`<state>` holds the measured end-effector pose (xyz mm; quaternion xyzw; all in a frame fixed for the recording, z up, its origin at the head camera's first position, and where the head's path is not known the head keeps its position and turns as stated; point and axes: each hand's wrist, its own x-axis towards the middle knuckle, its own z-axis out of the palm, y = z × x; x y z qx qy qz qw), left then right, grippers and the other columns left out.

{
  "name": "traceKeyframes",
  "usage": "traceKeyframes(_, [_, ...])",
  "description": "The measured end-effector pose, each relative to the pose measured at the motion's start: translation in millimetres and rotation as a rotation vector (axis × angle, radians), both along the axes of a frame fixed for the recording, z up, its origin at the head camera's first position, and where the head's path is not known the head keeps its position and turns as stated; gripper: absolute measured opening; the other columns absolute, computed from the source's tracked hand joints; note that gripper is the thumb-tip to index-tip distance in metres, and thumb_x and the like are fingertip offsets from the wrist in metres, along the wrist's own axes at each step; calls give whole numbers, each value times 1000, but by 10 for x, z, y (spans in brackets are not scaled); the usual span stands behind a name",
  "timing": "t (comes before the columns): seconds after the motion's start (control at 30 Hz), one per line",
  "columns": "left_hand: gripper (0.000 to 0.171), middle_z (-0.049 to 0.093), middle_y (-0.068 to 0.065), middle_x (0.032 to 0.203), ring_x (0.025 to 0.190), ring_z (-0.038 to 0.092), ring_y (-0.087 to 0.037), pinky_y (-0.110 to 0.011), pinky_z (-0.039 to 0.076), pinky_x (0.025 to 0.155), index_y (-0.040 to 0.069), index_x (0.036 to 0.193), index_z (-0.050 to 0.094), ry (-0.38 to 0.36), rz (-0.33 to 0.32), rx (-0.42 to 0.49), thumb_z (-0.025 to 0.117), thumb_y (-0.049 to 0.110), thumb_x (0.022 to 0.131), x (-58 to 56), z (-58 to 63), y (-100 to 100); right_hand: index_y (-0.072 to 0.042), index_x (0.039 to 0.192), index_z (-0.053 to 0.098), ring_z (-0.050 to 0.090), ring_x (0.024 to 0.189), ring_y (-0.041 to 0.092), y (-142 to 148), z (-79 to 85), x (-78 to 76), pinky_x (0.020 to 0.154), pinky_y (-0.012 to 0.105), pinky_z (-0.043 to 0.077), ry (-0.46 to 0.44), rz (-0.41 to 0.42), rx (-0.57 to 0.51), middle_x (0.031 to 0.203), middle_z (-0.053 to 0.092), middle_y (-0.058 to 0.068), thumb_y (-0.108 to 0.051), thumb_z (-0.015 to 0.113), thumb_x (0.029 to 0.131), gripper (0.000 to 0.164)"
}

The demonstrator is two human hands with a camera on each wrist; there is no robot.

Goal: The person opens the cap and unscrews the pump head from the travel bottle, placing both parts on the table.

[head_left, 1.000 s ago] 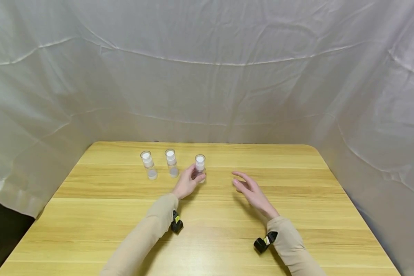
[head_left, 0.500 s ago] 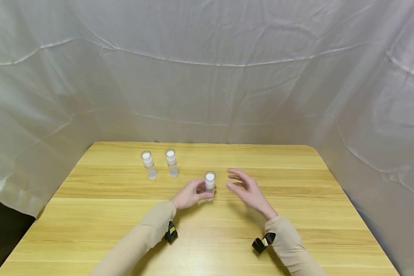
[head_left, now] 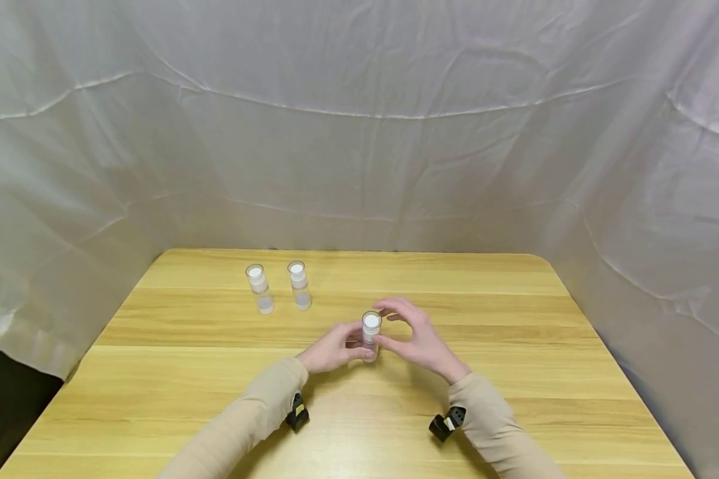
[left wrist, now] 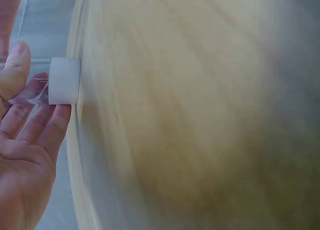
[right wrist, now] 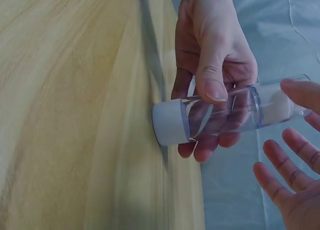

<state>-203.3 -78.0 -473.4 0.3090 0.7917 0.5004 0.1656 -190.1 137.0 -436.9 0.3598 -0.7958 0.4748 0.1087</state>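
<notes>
A clear cylindrical bottle with a white part under its transparent cap stands upright near the table's middle. My left hand grips its body, thumb in front and fingers behind. In the right wrist view, the bottle shows a white base and a clear cap. My right hand reaches round the cap from the right, its thumb overlapping the cap. The other right fingers spread loosely beside it. The left wrist view shows the white base beside the left fingers.
Two similar bottles, a left one and a right one, stand upright at the back left of the wooden table. A grey curtain encloses the table's back and sides.
My left hand has brought the bottle toward me and to the right, away from the other two. My right hand has moved left until its thumb and fingers flank the cap.
</notes>
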Motion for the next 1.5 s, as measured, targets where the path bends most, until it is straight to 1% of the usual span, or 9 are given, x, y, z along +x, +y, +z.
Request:
traceKeyframes(0.13, [47, 69, -15, 129, 121, 66, -29, -40, 52, 110, 0, 138, 54, 11, -4, 0, 69, 12, 94, -3, -2, -3, -2, 126, 62, 65, 109, 25, -20, -23, -11, 94, 45, 60, 15, 8, 25, 121, 68, 13, -1, 82, 80, 50])
traceKeyframes(0.23, [48, 69, -14, 129, 121, 66, -28, -40, 52, 110, 1, 138, 54, 12, -3, -2, 69, 13, 94, -4, 4, -7, -4, 126, 62, 65, 107, 22, -28, -41, -16, 95, 40, 60, 14, 9, 35, 120, 68, 11, -2, 81, 81, 49])
traceKeyframes(0.5, [50, 68, -15, 131, 122, 66, -29, -38, 52, 111, 0, 139, 54, 8, -12, 13, 70, 11, 93, -12, -8, -13, 0, 126, 60, 65, 107, 18, -63, -36, -7, 97, 35, 60, -27, 55, 2, 120, 67, 14, 4, 78, 82, 49])
traceKeyframes(0.67, [51, 68, -16, 132, 123, 65, -30, -37, 51, 111, 0, 140, 53, 2, -14, 20, 69, 10, 93, -7, -8, -13, -1, 125, 60, 64, 107, 14, -79, -43, -7, 98, 33, 60, -39, 65, -13, 118, 67, 14, 5, 77, 82, 47])
traceKeyframes(0.9, [50, 69, -15, 130, 122, 66, -29, -39, 51, 111, 0, 140, 53, -1, -9, 12, 69, 12, 94, -11, -11, -11, -3, 124, 61, 64, 106, 14, -86, -36, -1, 99, 32, 59, -50, 50, -11, 117, 68, 12, 4, 78, 82, 45])
traceKeyframes(1.2, [50, 69, -15, 130, 122, 66, -29, -35, 52, 110, -1, 138, 54, -3, -15, 16, 70, 12, 93, -12, -11, -14, -4, 123, 62, 64, 106, 12, -88, -29, -2, 99, 31, 59, -65, 41, -7, 116, 69, 11, 3, 78, 83, 44])
traceKeyframes(1.37, [50, 68, -16, 130, 122, 66, -29, -37, 52, 110, -1, 139, 54, 11, -15, 10, 70, 13, 93, -16, -12, -12, -4, 123, 62, 64, 106, 12, -92, -30, -3, 99, 31, 59, -72, 40, -11, 116, 69, 11, 4, 78, 83, 44])
traceKeyframes(1.5, [52, 68, -15, 131, 122, 66, -28, -39, 51, 111, 0, 140, 53, 7, -10, 5, 70, 14, 93, -16, -13, -16, -5, 123, 63, 65, 105, 13, -94, -25, 0, 99, 32, 59, -77, 38, -12, 116, 69, 11, 3, 78, 83, 44])
